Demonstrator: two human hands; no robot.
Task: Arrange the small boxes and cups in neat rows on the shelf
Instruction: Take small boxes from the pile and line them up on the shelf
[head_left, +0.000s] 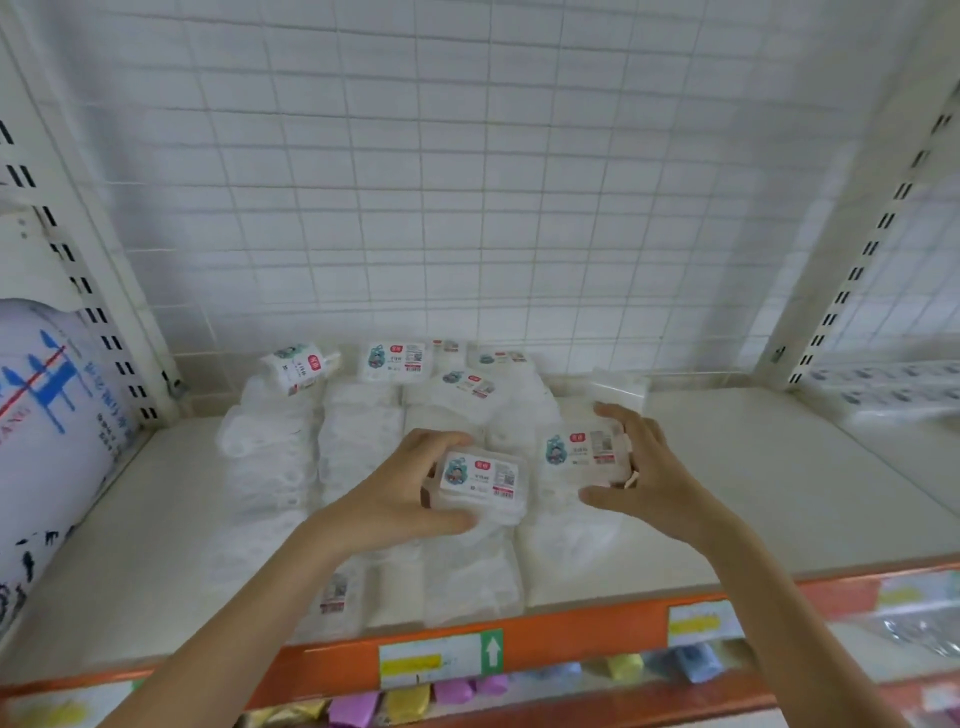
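A person stands at a white metal shelf (727, 467) with an orange front edge. Each hand holds one small clear plastic box with a white label and a red mark. The left hand (400, 488) has its fingers and thumb curled around the left box (480, 480), which is tipped a little and lifted just above the pile. The right hand (649, 467) wraps its fingers over the far side of the right box (584, 449), with the thumb at the near side. The two boxes are just beside each other, near the middle of the shelf.

To do this step well, I think each box should go down flat, label up, with its edge straight along the box next to it. A slow push with both hands would keep the row even.

Under the hands lie rows of white plastic packs (363, 447), so the boxes rest on a bumpy, soft layer and could slide or tip. At the back, more labelled boxes (397, 361) sit crooked, and one small box at the back left (298, 366) leans on its side. These still need straightening. A big white sack with blue print (47, 415) stands at the left. The wire grid wall (467, 182) is behind. Coloured packets (405, 704) hang below the shelf.
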